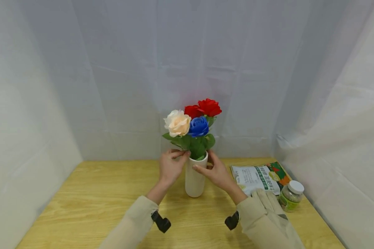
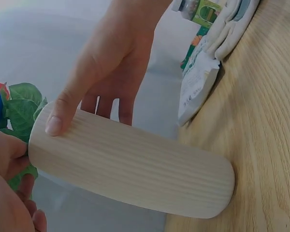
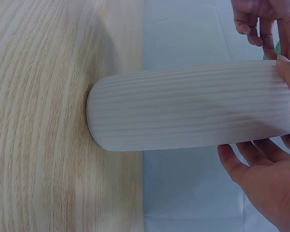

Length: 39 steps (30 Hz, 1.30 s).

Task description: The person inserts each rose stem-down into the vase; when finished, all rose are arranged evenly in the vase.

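Observation:
A white ribbed vase (image 1: 194, 180) stands upright on the wooden table. In it are a cream rose (image 1: 178, 123), a blue rose (image 1: 199, 126) and red roses (image 1: 209, 107), with green leaves (image 1: 197, 147) spilling over the mouth. My right hand (image 1: 216, 169) grips the vase near its top, thumb on the front and fingers around the far side, as the right wrist view also shows. Thumb and fingers of my left hand (image 1: 172, 166) pinch the cream rose's greenery at the vase's left rim. The stems below the rim are hidden inside the vase.
Right of the vase lies a printed fertilizer bag (image 1: 252, 176). Beside it are a pale pair of gloves (image 1: 266, 200), partly under my right sleeve, and a lidded jar (image 1: 291, 196) with a green label. White sheeting (image 1: 118, 86) hangs behind the table and at both sides.

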Each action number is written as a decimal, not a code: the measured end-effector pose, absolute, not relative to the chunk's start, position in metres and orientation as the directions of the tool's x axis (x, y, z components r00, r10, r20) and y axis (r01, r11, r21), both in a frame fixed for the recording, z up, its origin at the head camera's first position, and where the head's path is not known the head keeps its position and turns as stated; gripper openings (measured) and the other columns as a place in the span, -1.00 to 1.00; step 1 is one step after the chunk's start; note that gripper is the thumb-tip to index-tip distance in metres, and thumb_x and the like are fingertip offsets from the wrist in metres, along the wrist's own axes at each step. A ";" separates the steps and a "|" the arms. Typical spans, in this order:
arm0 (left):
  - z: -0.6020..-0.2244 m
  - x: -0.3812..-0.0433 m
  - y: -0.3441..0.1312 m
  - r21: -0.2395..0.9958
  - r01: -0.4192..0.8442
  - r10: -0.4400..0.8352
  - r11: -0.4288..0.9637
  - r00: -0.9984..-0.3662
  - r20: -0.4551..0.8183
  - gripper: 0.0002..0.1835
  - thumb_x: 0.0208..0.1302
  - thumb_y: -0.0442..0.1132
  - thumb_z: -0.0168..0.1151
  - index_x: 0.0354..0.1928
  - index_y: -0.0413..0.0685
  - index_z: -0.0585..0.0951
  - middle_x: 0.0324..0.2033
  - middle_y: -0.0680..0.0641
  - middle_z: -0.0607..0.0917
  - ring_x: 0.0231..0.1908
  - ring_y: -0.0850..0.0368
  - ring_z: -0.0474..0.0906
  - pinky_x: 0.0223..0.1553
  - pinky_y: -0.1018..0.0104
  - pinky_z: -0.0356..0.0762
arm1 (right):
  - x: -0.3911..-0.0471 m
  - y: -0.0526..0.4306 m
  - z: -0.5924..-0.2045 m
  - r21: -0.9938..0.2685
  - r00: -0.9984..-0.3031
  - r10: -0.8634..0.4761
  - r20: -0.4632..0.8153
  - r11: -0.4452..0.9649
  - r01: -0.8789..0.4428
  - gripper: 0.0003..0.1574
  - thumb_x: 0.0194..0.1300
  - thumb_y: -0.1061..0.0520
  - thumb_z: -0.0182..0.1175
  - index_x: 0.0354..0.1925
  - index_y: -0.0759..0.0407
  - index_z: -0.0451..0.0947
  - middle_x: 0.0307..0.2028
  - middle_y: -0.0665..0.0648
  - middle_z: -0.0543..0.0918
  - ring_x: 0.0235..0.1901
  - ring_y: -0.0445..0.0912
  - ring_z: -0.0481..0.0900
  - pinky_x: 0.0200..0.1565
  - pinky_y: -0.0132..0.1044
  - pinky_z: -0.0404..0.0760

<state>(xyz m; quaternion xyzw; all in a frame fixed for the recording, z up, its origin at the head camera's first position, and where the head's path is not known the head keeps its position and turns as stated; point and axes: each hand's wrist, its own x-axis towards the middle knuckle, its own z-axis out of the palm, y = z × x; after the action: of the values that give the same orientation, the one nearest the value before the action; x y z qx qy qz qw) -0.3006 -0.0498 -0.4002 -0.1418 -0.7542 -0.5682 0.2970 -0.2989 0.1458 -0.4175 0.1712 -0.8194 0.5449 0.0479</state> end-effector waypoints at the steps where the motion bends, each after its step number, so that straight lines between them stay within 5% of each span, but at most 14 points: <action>1: -0.400 -0.300 -0.050 0.780 0.546 -0.121 0.304 -0.790 0.600 -0.86 0.25 -0.29 0.52 -0.28 -0.27 0.85 -0.33 -0.28 0.84 -0.24 -0.22 0.78 -0.23 -0.03 0.75 | -0.299 0.146 -0.417 -0.876 -0.938 -0.226 0.263 0.351 -0.330 0.16 0.38 -0.12 0.45 0.68 -0.28 -0.02 0.49 0.11 0.45 0.42 0.09 0.48 0.33 0.11 0.63; 8: -0.398 -0.296 -0.051 0.880 0.418 -0.176 0.224 -0.871 0.459 -0.75 0.23 -0.24 0.54 -0.12 -0.26 0.84 -0.29 -0.27 0.86 -0.24 -0.16 0.82 -0.31 0.28 0.75 | -0.297 0.145 -0.415 -0.872 -0.935 -0.225 0.275 0.351 -0.341 0.14 0.38 -0.08 0.46 0.68 -0.22 0.01 0.47 0.15 0.47 0.41 0.11 0.49 0.33 0.10 0.63; 14: -0.397 -0.294 -0.052 0.891 0.391 -0.255 0.231 -0.859 0.443 -0.65 0.22 -0.16 0.57 -0.01 -0.16 0.78 -0.37 -0.23 0.81 -0.39 -0.02 0.71 -0.46 0.45 0.55 | -0.298 0.145 -0.418 -0.873 -0.938 -0.225 0.264 0.358 -0.332 0.15 0.37 -0.09 0.46 0.68 -0.22 0.01 0.47 0.14 0.46 0.42 0.10 0.49 0.34 0.10 0.62; 21: -0.388 -0.296 -0.048 0.809 0.536 -0.300 0.243 -0.751 0.588 -0.62 0.23 -0.15 0.57 0.01 -0.18 0.71 -0.29 -0.23 0.79 -0.25 -0.08 0.66 -0.24 0.30 0.59 | -0.299 0.145 -0.418 -0.870 -0.933 -0.221 0.284 0.349 -0.347 0.16 0.38 -0.05 0.46 0.69 -0.17 0.01 0.47 0.19 0.47 0.41 0.13 0.49 0.34 0.11 0.62; 28: -0.385 -0.300 -0.046 0.673 0.633 -0.281 0.381 -0.615 0.737 -0.81 0.21 -0.25 0.53 -0.36 -0.26 0.75 -0.39 -0.24 0.78 -0.28 -0.19 0.69 -0.14 -0.01 0.63 | -0.299 0.145 -0.418 -0.869 -0.931 -0.225 0.288 0.346 -0.353 0.16 0.38 -0.05 0.45 0.69 -0.16 0.00 0.47 0.19 0.46 0.41 0.13 0.49 0.34 0.11 0.62; 39: -0.392 -0.305 -0.041 0.583 0.693 -0.150 0.424 -0.582 0.800 -0.84 0.13 -0.31 0.55 -0.50 -0.27 0.79 -0.49 -0.18 0.80 -0.40 -0.17 0.72 -0.24 -0.10 0.63 | -0.297 0.143 -0.416 -0.873 -0.935 -0.222 0.275 0.350 -0.340 0.14 0.38 -0.05 0.45 0.68 -0.13 0.02 0.48 0.20 0.45 0.42 0.15 0.48 0.34 0.14 0.62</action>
<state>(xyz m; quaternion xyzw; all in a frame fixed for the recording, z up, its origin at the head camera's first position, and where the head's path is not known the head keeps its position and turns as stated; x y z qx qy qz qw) -0.3054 -0.0413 -0.3922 -0.1854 -0.7329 -0.5037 0.4181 -0.2968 0.1429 -0.4164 0.1713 -0.8198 0.5438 0.0543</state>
